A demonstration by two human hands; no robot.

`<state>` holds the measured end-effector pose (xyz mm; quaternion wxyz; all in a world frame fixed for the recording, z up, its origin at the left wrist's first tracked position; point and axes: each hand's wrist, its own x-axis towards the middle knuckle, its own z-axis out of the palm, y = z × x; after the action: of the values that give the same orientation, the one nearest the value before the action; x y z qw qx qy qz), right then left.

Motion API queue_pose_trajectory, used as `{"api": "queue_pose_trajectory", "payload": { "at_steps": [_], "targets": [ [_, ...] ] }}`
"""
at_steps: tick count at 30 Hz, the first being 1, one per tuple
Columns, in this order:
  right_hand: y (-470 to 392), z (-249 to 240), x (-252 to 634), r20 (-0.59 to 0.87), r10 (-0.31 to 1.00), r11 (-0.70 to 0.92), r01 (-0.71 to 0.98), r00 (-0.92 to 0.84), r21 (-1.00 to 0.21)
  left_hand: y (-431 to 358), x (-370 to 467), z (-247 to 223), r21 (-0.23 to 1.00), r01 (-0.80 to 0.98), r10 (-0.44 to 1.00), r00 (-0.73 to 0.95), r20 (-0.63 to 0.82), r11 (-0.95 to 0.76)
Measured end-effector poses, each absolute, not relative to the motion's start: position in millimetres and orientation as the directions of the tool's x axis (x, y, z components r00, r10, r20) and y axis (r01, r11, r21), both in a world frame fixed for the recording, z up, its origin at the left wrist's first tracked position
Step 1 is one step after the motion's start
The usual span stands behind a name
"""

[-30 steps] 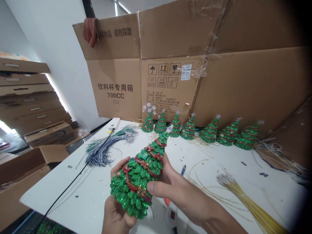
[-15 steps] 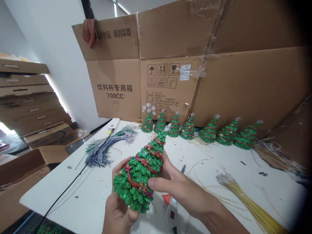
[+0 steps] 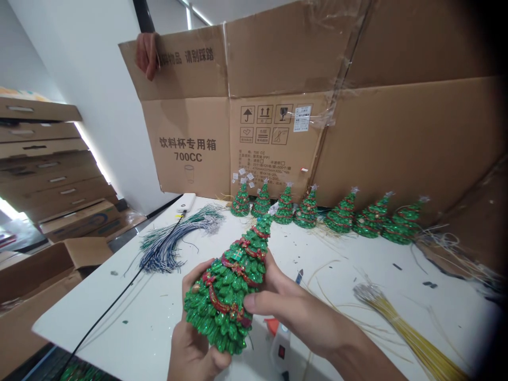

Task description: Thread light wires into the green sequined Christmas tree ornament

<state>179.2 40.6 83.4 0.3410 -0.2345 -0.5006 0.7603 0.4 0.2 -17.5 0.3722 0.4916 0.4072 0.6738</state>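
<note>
A glittery green Christmas tree ornament (image 3: 228,288) with red garlands and a clear topper is tilted between my two hands, above the white table. My left hand (image 3: 190,333) grips its base from the left and below, thumb at the lower rim. From the right, my right hand (image 3: 286,301) closes on its side, with the thumb pressed on the branches and the other fingers hidden behind. Partly covered by the right forearm, a white tool with an orange part and a red switch, seemingly a glue gun (image 3: 281,346), lies on the table.
Several similar trees (image 3: 305,209) stand along the cardboard wall (image 3: 273,63) at the back. A bundle of blue and green wires (image 3: 166,246) lies at left, near a black cable (image 3: 115,301). Yellow wires (image 3: 408,328) lie at right. An open carton (image 3: 43,286) is beside the table.
The tree has turned and tipped slightly in my hands, its base a little lower. Both hands keep their hold.
</note>
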Motion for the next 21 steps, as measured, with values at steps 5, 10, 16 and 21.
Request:
{"api": "queue_pose_trajectory", "payload": {
  "at_steps": [5, 10, 16, 21],
  "targets": [
    [40.7, 81.1, 180.8, -0.007, 0.733, -0.280, -0.292, -0.680, -0.914, 1.8, 0.6, -13.7, 0.920, -0.083, 0.908, -0.215, 0.359, -0.383],
    [39.9, 82.8, 180.5, -0.009, 0.736, -0.277, -0.289, -0.676, -0.916, 2.3, -0.8, -14.3, 0.913, -0.064, 0.899, -0.218, 0.381, -0.402],
    [42.3, 84.7, 183.0, -0.034, 0.732, -0.268, -0.243, -0.680, -0.932, 2.4, 0.4, -12.4, 0.916, -0.071, 0.902, -0.219, 0.372, -0.395],
    [41.8, 84.1, 181.4, -0.043, 0.765, -0.266, -0.254, -0.642, -0.930, 2.7, 3.1, -13.5, 0.916, -0.065, 0.900, -0.227, 0.372, -0.395]
  ]
}}
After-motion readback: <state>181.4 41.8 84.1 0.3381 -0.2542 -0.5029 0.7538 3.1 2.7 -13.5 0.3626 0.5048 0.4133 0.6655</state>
